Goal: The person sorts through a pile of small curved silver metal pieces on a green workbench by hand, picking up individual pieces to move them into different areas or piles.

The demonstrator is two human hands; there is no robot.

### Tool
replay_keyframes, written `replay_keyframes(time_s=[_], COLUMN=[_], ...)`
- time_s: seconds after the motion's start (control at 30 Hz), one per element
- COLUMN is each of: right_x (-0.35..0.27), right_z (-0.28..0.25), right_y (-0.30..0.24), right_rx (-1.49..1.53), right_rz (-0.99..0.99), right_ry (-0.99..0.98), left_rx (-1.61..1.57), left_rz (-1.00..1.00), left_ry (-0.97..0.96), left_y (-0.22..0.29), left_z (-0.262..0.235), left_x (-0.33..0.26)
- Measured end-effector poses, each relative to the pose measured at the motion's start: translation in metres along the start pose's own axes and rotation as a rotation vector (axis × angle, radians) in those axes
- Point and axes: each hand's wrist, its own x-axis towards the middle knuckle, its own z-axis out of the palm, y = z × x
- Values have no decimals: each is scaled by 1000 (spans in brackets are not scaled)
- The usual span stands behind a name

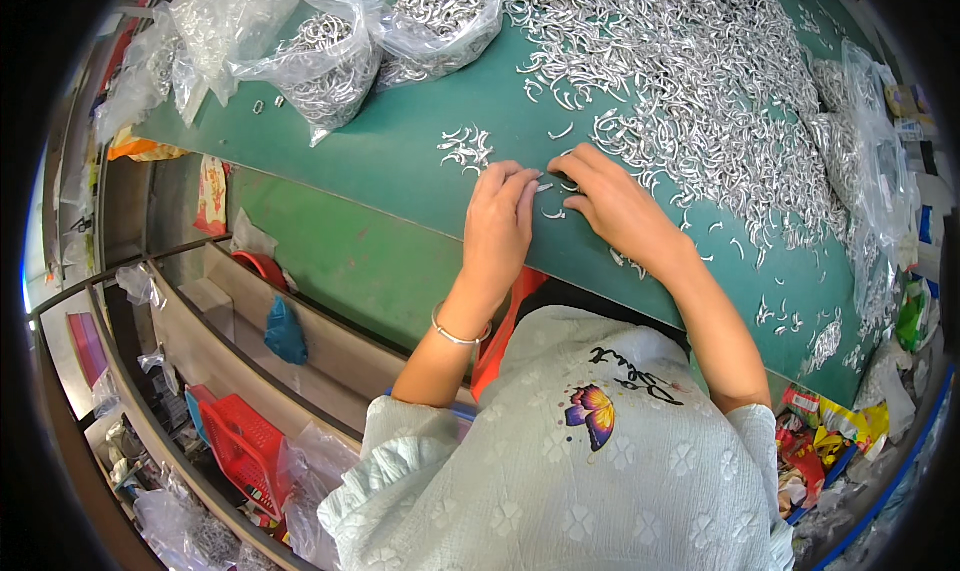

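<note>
My left hand is over the green tabletop, thumb and fingers pinched together around a small silver metal piece that pokes out at the fingertips. Close by on the right, my right hand has its fingers curled inward; what they hold is mostly hidden. A loose curved metal piece lies between the hands, and another curved piece is just beyond them. Past my left fingertips sits a small cluster of silver pieces. A broad heap of similar curved pieces spreads beyond my right hand.
Clear plastic bags filled with metal pieces stand along the far left of the green table. More bags line its right edge. Below left are wooden shelves and a red plastic basket. Colourful wrappers lie at lower right.
</note>
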Motion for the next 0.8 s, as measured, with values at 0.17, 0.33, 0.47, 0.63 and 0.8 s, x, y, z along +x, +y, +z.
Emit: replay_keyframes(time_s=[0.17, 0.33, 0.47, 0.63, 0.8], right_x=[4, 6, 0, 2, -13], right_z=[5, 9, 2, 10, 10], right_y=[-5, 5, -4, 2, 1], right_rx=[-28, -76, 31, -96, -73], right_rz=[-95, -118, -17, -161, -138], right_ry=[23, -54, -28, -4, 20], left_rx=[-224, -84, 90, 162, 150], left_rz=[-135, -175, 8, -20, -70], left_ry=[11, 29, -122, -17, 124], left_y=[12, 18, 26, 7, -8], left_z=[-10, -19, -14, -14, -23], left_x=[-7, -24, -30, -29, -14])
